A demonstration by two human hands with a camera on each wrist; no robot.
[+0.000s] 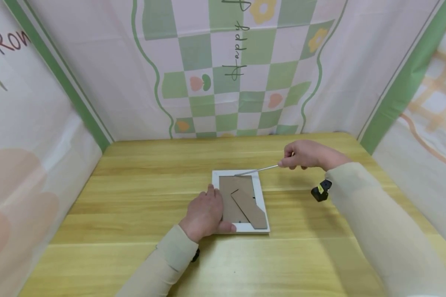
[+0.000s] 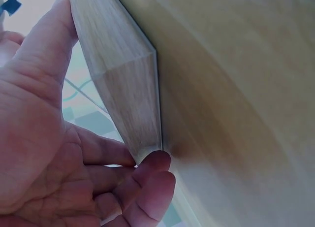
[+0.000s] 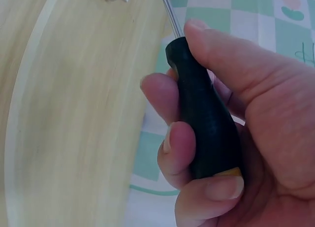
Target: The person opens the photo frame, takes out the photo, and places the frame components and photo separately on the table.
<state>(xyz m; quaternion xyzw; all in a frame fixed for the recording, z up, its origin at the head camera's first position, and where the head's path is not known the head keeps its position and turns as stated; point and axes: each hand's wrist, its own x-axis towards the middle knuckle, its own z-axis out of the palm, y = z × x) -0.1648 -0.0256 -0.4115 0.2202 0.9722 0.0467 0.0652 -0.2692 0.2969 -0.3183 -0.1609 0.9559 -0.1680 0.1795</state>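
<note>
A white picture frame (image 1: pixel 259 194) lies back side up on the table, with a brown backing board (image 1: pixel 228 206) and a slanted easel stand (image 1: pixel 253 210) on it. My left hand (image 1: pixel 205 211) holds the frame at its near left part, thumb on the near edge and fingers along the left side. In the left wrist view, thumb and fingers span the pale, wood-grained frame edge (image 2: pixel 130 84). My right hand (image 1: pixel 305 155) grips a screwdriver (image 3: pixel 204 109) by its dark handle, fingers curled round it. The screwdriver's thin metal shaft (image 1: pixel 262 168) slants left, its tip at the backing board's far edge.
The wood-grain table (image 1: pixel 141 185) runs under both forearms. A patterned cloth (image 1: pixel 193 53) hangs behind it, with more cloth on the left and right. A small black device (image 1: pixel 320 191) sits at the right wrist. Small dark tabs show at the backing's edges.
</note>
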